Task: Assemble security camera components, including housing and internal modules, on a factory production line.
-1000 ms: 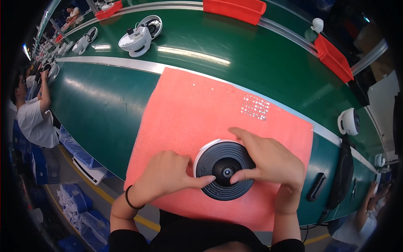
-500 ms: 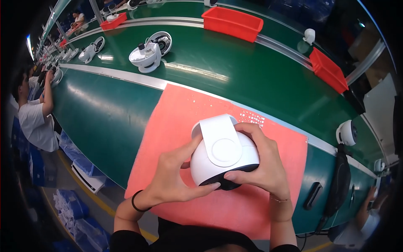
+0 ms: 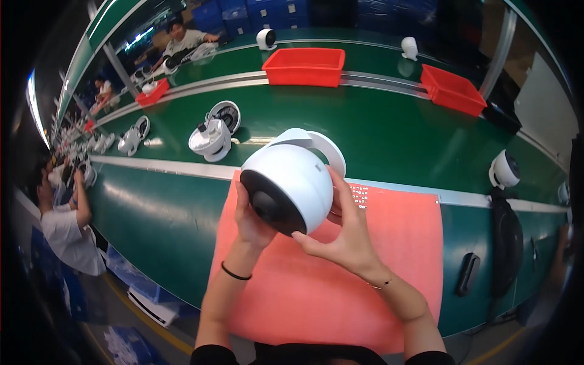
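Between both hands I hold a white, ball-shaped security camera (image 3: 298, 185) above the far part of a pink foam mat (image 3: 328, 292). Its black front with a round lens faces left and toward me, while its curved white bracket points away. My left hand (image 3: 252, 222) supports the ball from the left and below, its fingers partly hidden behind it. With the thumb at the lower edge of the black front and the fingers behind the shell, my right hand (image 3: 344, 231) grips the right side. Small shiny pieces (image 3: 360, 198) lie on the mat's far edge.
Beyond the mat runs a green conveyor (image 3: 377, 134) carrying an opened camera housing (image 3: 213, 134) and another white camera (image 3: 504, 169). Red bins (image 3: 304, 67) stand behind it. A black pouch (image 3: 507, 246) and a dark handheld object (image 3: 467, 274) lie right. A co-worker (image 3: 67, 225) sits left.
The camera has been raised and turned, so its black front now faces left and toward me instead of down. My left hand has moved under its left side. The view has tilted up.
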Demonstrator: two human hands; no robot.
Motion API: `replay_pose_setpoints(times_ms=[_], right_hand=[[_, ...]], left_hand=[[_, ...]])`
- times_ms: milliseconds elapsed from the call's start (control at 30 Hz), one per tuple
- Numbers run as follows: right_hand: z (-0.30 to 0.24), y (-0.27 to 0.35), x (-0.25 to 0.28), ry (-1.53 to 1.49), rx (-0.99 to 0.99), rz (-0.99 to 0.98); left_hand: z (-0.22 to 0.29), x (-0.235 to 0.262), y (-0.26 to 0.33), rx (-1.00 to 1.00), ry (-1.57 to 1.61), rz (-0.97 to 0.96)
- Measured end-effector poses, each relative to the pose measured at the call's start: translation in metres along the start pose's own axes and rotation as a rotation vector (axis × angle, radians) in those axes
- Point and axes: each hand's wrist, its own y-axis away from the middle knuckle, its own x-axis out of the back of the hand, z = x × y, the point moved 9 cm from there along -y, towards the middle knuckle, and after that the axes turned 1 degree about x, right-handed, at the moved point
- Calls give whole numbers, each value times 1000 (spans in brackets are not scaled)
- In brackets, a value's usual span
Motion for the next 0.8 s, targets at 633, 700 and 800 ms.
replay_pose_setpoints(times_ms=[633, 700, 800], right_hand=[[51, -20, 41, -205, -125, 242], [78, -24, 57, -389, -275, 276], [123, -25, 72, -625, -480, 362]], left_hand=[[-23, -36, -64, 30, -310, 43], [-41, -38, -65, 183, -313, 1], [-56, -20, -72, 282, -205, -30]])
